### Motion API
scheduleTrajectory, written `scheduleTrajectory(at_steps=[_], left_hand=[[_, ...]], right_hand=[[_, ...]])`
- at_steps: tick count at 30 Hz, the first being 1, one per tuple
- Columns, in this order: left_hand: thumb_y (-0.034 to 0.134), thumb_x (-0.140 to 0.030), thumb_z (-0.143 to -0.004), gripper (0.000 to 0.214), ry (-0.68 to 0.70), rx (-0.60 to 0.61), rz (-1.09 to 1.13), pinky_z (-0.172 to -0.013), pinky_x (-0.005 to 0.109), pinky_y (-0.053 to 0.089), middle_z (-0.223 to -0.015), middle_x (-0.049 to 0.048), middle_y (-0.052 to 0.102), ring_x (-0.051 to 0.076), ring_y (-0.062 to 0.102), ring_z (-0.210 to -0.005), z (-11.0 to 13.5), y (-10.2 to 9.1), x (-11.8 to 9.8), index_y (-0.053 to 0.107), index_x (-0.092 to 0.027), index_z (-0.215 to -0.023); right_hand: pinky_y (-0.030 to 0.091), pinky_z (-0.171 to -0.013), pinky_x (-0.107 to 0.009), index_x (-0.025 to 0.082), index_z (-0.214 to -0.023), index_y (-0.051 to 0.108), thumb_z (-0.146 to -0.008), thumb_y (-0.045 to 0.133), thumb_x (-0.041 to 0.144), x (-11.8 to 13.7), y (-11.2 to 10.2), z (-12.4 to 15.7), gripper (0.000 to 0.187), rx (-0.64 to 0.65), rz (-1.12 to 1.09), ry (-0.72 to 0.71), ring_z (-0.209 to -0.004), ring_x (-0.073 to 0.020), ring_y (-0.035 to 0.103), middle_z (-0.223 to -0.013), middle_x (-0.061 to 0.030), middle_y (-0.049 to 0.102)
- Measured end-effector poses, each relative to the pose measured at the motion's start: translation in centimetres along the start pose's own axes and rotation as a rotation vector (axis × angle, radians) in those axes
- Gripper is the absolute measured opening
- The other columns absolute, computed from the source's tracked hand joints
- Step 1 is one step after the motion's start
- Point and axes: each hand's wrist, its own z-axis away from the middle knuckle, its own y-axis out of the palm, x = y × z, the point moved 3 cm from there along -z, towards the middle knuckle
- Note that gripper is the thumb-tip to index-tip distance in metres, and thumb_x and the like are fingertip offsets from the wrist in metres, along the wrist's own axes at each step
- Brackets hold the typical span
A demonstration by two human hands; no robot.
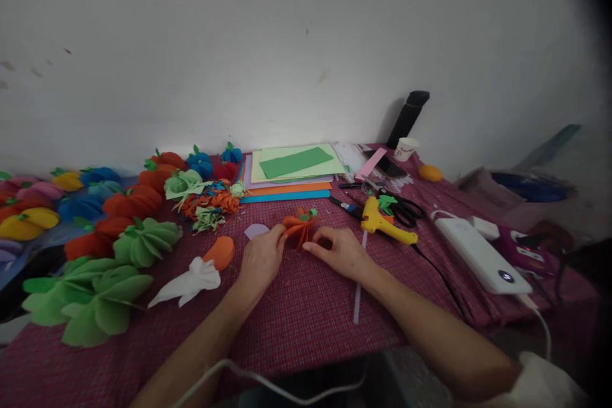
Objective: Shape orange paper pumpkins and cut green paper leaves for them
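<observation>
A small orange paper pumpkin [297,234] with fanned folds and a green top stands between my hands on the cloth. My left hand [262,258] pinches its left side with the fingers together. On the other side, my right hand [345,255] has its thumb and curled fingers at the pumpkin's right edge. A lilac paper piece [255,230] lies just behind my left hand. Left of that hand are orange paper rounds [220,253] and a crumpled white tissue [194,280]. A yellow glue gun [385,223] with a long glue stick [357,303] rests beside my right hand.
Finished paper pumpkins [131,202] in several colours crowd the left side, near paper shreds [210,201]. Coloured sheets [296,162] are stacked by the wall. Black scissors [406,209], a phone [386,166], a paper cup [405,149] and a white power bank [480,255] lie right.
</observation>
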Motion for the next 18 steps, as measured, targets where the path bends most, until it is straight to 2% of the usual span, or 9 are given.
scheduleTrajectory(at_steps=[7, 12, 18], left_hand=[[0.03, -0.032, -0.09, 0.026, -0.001, 0.002, 0.019, -0.054, 0.024, 0.029, -0.074, 0.0031, 0.064, 0.017, 0.059, -0.067, -0.1, 0.1, 0.2, 0.054, -0.024, -0.097], [0.03, -0.03, -0.09, 0.025, 0.009, 0.01, 0.047, -0.056, 0.024, 0.03, -0.074, 0.0035, 0.064, 0.018, 0.059, -0.069, -0.2, -0.1, 0.3, 0.054, -0.023, -0.094], [0.035, -0.028, -0.089, 0.02, -0.007, -0.017, 0.085, -0.058, 0.024, 0.032, -0.074, 0.0029, 0.063, 0.017, 0.058, -0.07, -0.5, -0.3, 0.8, 0.054, -0.022, -0.09]], right_hand=[[0.033, -0.051, -0.021, 0.02, -0.076, 0.063, -0.081, 0.049, 0.032, 0.1, 0.0, 0.0, 0.019, -0.016, 0.056, -0.001, -0.053, -0.0104, 0.053, -0.063, 0.0005, 0.063], [0.033, -0.05, -0.022, 0.021, -0.079, 0.064, -0.079, 0.051, 0.035, -0.5, -0.1, -0.2, 0.018, -0.07, 0.119, 0.04, -0.053, -0.0114, 0.054, -0.064, 0.0006, 0.064], [0.034, -0.053, -0.022, 0.021, -0.077, 0.064, -0.08, 0.05, 0.031, -0.9, -0.4, -0.4, 0.017, -0.097, 0.145, 0.003, -0.057, -0.0118, 0.055, -0.068, 0.0002, 0.065]])
